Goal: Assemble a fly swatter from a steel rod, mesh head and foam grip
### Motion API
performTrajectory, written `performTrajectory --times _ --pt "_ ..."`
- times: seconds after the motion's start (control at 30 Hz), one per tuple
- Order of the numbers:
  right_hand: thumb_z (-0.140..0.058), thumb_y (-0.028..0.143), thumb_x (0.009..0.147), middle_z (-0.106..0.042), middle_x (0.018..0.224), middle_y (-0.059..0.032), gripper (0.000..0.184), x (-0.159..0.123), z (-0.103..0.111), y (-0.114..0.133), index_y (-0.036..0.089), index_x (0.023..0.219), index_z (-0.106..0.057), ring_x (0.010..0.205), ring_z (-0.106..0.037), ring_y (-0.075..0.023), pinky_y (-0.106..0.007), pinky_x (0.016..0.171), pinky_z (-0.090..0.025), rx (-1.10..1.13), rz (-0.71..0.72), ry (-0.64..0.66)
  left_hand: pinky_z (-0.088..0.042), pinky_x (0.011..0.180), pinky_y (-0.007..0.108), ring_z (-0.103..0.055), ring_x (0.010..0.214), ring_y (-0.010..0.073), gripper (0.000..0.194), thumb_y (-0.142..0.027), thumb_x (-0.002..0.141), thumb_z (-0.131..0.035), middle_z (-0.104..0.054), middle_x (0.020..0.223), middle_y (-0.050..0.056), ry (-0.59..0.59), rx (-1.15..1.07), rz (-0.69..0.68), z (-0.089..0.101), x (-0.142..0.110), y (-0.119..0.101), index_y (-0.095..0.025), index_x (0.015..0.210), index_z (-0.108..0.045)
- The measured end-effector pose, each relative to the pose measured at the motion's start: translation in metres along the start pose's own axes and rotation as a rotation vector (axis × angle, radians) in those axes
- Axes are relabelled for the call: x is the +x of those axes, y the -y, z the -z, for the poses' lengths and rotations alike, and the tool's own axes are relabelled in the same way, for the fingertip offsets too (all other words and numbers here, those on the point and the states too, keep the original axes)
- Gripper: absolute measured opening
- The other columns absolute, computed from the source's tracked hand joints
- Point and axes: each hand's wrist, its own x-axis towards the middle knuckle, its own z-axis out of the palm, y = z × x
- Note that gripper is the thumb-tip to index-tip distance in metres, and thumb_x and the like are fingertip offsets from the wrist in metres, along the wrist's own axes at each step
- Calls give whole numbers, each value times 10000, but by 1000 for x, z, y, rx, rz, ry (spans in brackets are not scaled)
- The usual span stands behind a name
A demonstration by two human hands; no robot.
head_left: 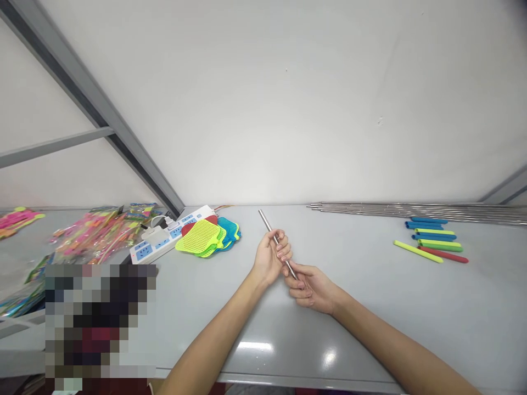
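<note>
1. A steel rod [272, 233] is gripped at mid-frame by the left hand [269, 258], fingers curled closed around it.
2. Its lower end is met by the right hand [310, 288], fingers loosely curled and close together.
3. Open grey tabletop [362, 329] is left before the front edge and rightward to coloured grips [436, 238].
4. Mesh fly swatters [200, 237] lie left of the hands.

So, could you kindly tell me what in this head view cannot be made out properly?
Head view:
- Middle of the metal rod: hidden by the left hand; whether the right hand grips it cannot be told.
- Lower left: a pixelated patch blurs whatever lies there.
- Steel rods: right ends cut off by the edge.
- Pink packets: cut off by the left edge.
- Red fly swatter: mostly hidden by the yellow fly swatter.
</note>
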Motion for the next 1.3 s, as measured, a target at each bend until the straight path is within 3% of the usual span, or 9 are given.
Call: performTrajectory --times 0.5,0.87,1.3 --pt "-400 391 793 -226 518 67 234 1 -3 -2 164 774 -453 384 -193 -37 -166 352 -164 -141 27 -56 -248 357 178 -268 348 48 194 -278 775 -365 -256 456 -61 1 11 -160 1 -4 -39 -160 623 -391" --pt "-398 386 798 -169 506 65 271 -1 -2 -4 160 651 -373 395 -168 -45 -175 366 -147 -110 1 -18 -88 290 167 -138 283 38 338 -266 748 -448 -73 399 -86 -85 -77 -153 7 1 -21 -174 513 -224" --pt "-413 385 788 -126 446 79 279 -1 11 -2 170 626 -342 360 -112 -45 -164 317 -84 -2 -59 -44 -116 300 163 -147 297 34 336 -251 733 -469 -85 406 -88 -117 -102 -104 7 3 -5 -174 523 -217"
